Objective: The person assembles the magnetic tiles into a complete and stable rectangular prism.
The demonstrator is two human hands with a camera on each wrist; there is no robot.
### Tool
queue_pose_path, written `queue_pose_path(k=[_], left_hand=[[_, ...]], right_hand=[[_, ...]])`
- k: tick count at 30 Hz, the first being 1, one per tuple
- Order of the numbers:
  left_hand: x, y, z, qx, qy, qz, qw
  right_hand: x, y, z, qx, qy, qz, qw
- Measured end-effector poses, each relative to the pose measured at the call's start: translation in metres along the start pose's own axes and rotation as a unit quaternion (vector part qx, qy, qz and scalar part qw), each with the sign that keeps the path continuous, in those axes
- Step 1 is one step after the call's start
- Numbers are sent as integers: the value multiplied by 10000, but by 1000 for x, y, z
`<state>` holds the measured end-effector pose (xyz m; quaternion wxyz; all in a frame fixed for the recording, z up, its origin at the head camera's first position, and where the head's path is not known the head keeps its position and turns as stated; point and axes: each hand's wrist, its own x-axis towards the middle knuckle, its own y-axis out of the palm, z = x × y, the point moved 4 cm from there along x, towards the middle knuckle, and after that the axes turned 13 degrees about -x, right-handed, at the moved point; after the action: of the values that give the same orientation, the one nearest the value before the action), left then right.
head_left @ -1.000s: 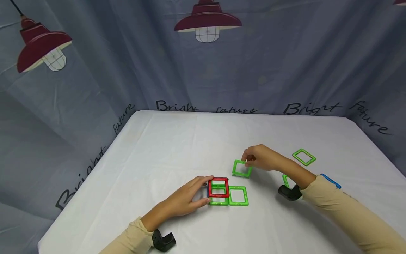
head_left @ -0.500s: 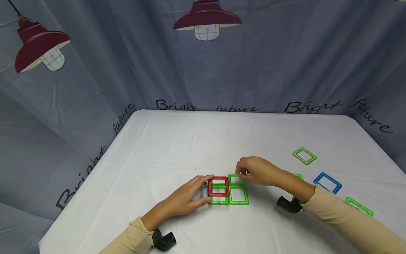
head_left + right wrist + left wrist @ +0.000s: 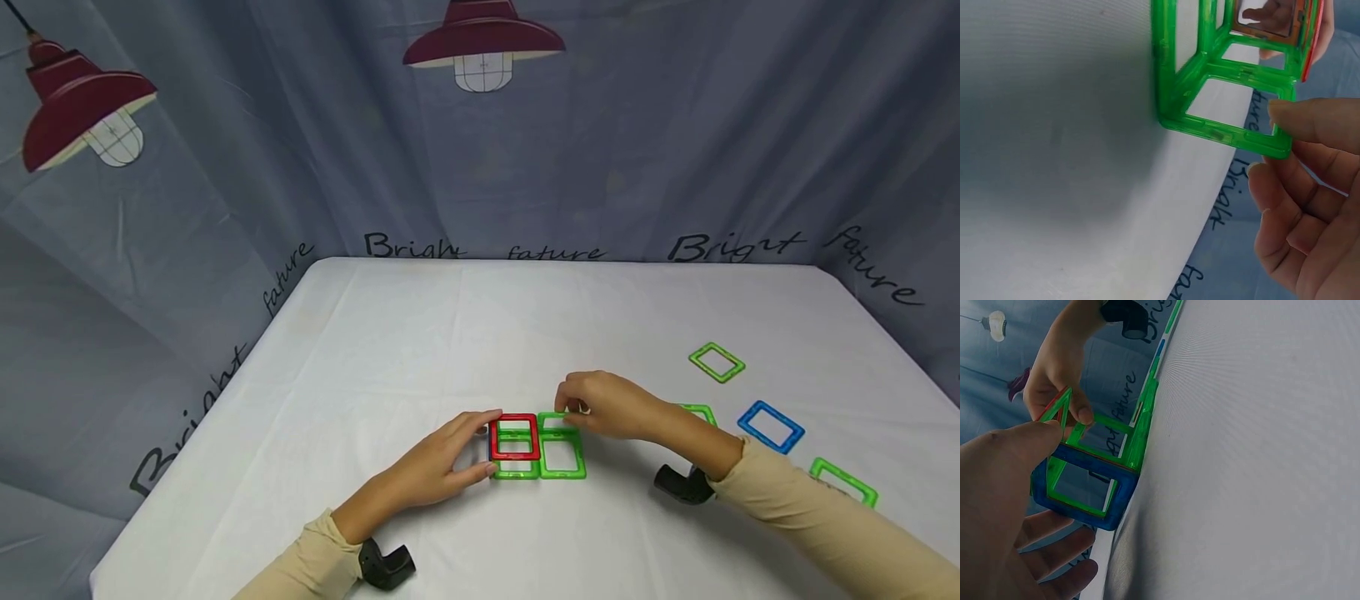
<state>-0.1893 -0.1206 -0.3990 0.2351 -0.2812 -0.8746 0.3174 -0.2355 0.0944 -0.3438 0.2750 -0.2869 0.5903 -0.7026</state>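
In the head view, my left hand (image 3: 438, 467) grips a small box-like structure of magnetic tiles from its left side, thumb at the near edge and index finger at the far one. A red square tile (image 3: 536, 437) tops it; in the left wrist view a blue square tile (image 3: 1124, 497) forms one side. Flat beside it lies a green square tile (image 3: 562, 475) on the white table. My right hand (image 3: 615, 404) pinches the edge of another green square tile (image 3: 1216, 134), which stands touching the structure's green tiles. The right fingers partly hide it in the head view.
Off to the right lie loose tiles: a green one (image 3: 706, 370) farther back, a blue one (image 3: 782, 415), and a green one (image 3: 843, 475) partly behind the right sleeve. Another green tile (image 3: 699, 408) is partly covered by the right forearm.
My right hand has come left and nearer, bringing its green tile from mid-air against the far side of the flat green tile. The left hand has stayed on the structure.
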Motion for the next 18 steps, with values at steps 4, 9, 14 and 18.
queue_pose_path(k=[4,9,14,18], left_hand=[[1,0,-1,-15,22,12,10000],[1,-1,-1,-52,-28,32,10000],[0,0,-1,-76,-83,53,9999],[0,0,-1,-44,-59,31,10000]], right_hand=[[-1,1,0,62,87,-27,9999],[0,3,-3,53,274,161,9995],[0,3,-2,46,323,252,9991],[-2,4,-2,42,414,292,9987]])
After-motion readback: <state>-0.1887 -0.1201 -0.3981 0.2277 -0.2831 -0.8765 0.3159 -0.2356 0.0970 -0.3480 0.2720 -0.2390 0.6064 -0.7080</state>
